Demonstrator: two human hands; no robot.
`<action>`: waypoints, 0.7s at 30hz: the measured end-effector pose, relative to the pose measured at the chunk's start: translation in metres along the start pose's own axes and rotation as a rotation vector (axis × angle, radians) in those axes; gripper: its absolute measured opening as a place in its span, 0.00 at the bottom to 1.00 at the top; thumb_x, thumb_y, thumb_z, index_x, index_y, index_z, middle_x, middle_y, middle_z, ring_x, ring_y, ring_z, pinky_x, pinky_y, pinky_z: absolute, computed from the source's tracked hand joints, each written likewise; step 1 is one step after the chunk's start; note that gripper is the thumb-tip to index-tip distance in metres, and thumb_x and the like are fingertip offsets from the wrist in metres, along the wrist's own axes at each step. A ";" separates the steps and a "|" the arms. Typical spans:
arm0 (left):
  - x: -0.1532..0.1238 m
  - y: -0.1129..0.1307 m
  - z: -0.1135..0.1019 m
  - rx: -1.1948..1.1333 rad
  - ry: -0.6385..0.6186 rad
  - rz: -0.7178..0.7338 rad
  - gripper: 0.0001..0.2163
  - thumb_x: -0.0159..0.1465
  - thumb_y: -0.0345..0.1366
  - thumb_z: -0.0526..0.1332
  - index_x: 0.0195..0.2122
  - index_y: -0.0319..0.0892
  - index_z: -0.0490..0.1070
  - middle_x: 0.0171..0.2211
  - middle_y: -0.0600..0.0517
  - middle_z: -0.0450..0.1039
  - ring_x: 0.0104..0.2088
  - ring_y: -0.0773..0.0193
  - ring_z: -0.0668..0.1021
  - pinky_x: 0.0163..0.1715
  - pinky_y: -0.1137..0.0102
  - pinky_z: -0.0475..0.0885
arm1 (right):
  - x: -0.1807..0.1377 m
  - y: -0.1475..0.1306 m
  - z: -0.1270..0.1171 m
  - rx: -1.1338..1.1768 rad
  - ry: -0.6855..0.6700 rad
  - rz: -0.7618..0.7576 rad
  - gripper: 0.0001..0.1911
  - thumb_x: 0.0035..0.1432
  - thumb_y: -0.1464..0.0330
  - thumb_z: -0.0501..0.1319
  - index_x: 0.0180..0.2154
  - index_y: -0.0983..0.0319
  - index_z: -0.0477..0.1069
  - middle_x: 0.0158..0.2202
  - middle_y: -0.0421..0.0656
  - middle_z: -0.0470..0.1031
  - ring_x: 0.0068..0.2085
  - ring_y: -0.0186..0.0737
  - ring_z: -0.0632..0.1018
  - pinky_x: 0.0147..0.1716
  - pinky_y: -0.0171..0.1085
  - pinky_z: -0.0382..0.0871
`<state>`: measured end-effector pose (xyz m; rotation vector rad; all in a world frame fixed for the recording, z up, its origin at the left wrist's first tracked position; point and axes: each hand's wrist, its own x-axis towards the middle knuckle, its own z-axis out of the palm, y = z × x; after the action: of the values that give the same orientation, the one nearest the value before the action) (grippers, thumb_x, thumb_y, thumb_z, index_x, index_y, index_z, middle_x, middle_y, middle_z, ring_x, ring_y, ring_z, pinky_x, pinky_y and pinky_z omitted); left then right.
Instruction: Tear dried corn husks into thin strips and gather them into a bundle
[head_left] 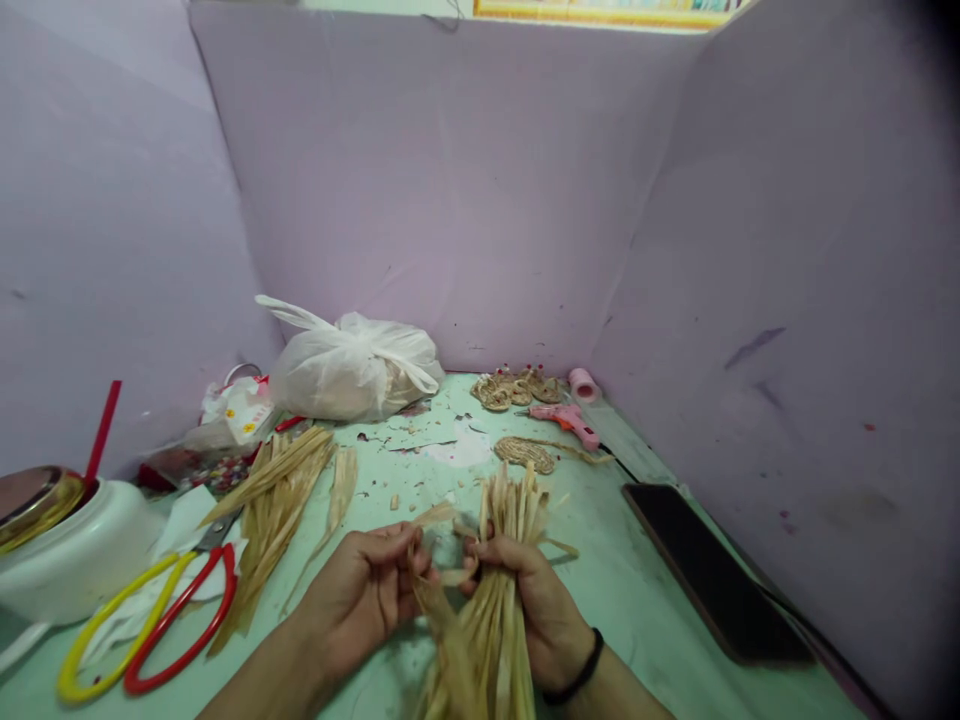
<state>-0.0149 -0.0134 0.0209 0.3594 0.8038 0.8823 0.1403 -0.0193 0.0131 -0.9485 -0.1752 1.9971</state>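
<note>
My right hand [536,600], with a black band at the wrist, is closed round a bundle of dried, straw-coloured leaf strips [487,645]. The bundle's cut ends point away from me over the table, and its long ends hang toward me. To its left, my left hand [360,595] pinches a loose dried leaf strip [439,513] between thumb and fingers. A length of strip spans the small gap between the two hands. Beyond the bundle lies a coiled braid of the same-looking fibre [523,454].
More dried strips [281,500] lie left, beside red-and-yellow scissors [180,615] and a white pot [82,550]. Farther back sit a tied plastic bag [352,370], braided pieces [517,388] and a pink glue gun [566,420]. A phone [709,570] rests right. Purple walls [465,190] enclose the table.
</note>
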 end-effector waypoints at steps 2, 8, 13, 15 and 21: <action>-0.001 0.004 -0.001 -0.045 -0.023 -0.014 0.04 0.55 0.26 0.56 0.24 0.36 0.67 0.16 0.54 0.64 0.18 0.68 0.71 0.22 0.73 0.69 | 0.001 -0.002 -0.002 0.009 -0.002 0.031 0.01 0.38 0.76 0.58 0.19 0.66 0.67 0.11 0.37 0.68 0.13 0.28 0.69 0.16 0.27 0.64; -0.007 0.027 -0.003 -0.069 0.087 0.170 0.05 0.59 0.26 0.51 0.27 0.36 0.65 0.16 0.56 0.59 0.13 0.75 0.63 0.12 0.80 0.60 | 0.003 -0.004 -0.004 -0.023 0.037 0.011 0.04 0.38 0.77 0.56 0.18 0.64 0.64 0.07 0.34 0.61 0.09 0.25 0.62 0.09 0.23 0.57; -0.014 0.053 -0.012 -0.116 0.125 0.273 0.07 0.59 0.24 0.48 0.27 0.36 0.63 0.16 0.57 0.56 0.11 0.77 0.61 0.09 0.82 0.57 | 0.003 -0.001 -0.002 -0.034 0.078 -0.035 0.05 0.37 0.77 0.56 0.20 0.63 0.65 0.08 0.33 0.61 0.09 0.26 0.62 0.08 0.23 0.56; -0.017 0.063 -0.017 -0.134 0.124 0.310 0.09 0.60 0.23 0.47 0.26 0.36 0.62 0.16 0.58 0.56 0.09 0.78 0.59 0.07 0.83 0.54 | 0.003 -0.001 -0.002 -0.036 0.085 -0.056 0.07 0.36 0.78 0.56 0.22 0.63 0.67 0.09 0.32 0.63 0.09 0.25 0.62 0.09 0.23 0.57; -0.030 0.086 -0.029 -0.228 0.041 0.427 0.12 0.63 0.24 0.41 0.27 0.37 0.61 0.15 0.60 0.57 0.06 0.79 0.59 0.04 0.84 0.52 | 0.004 -0.002 -0.004 -0.090 0.095 -0.018 0.02 0.39 0.76 0.57 0.20 0.65 0.68 0.08 0.35 0.62 0.09 0.27 0.63 0.09 0.25 0.57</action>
<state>-0.0947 0.0130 0.0662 0.3169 0.6647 1.3712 0.1434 -0.0155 0.0089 -1.0934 -0.2217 1.9371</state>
